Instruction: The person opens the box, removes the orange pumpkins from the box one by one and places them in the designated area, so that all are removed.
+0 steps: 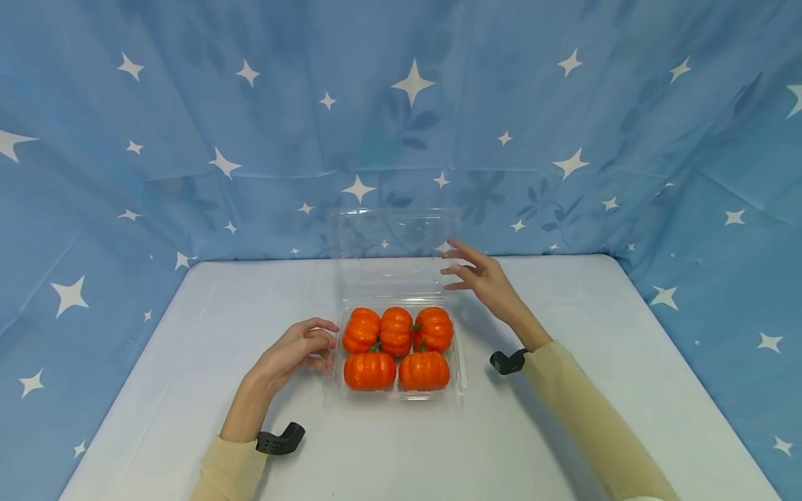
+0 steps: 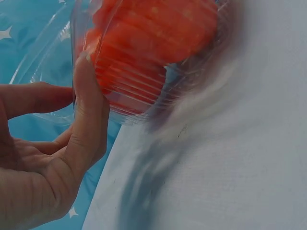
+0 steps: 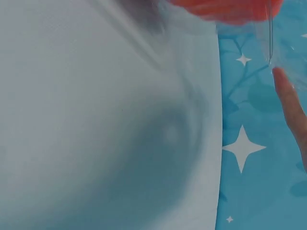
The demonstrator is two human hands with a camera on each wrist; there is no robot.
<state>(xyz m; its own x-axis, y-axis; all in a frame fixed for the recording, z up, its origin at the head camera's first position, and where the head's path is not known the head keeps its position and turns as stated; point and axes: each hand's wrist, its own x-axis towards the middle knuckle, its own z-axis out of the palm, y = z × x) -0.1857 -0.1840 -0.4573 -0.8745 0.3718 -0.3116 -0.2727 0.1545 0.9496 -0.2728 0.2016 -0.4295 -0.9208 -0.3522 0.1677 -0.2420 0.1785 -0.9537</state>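
White table (image 1: 401, 452) (starry blue curtain (image 1: 401, 132) behind) bears a clear box (image 1: 396, 300).

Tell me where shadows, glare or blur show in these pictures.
Head view: bright glints on the orange pumpkins, pale glare on the clear lid; left wrist view: streaky shadow on the white tabletop, pumpkins hazy through ridged plastic; right wrist view: broad, soft-edged shadow.

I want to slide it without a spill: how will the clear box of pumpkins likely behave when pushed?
The clear box will probably flex a little, as its see-through plastic looks thin. Its raised lid may wobble, standing open at the back. The pumpkins probably won't roll much, since five sit close together inside.
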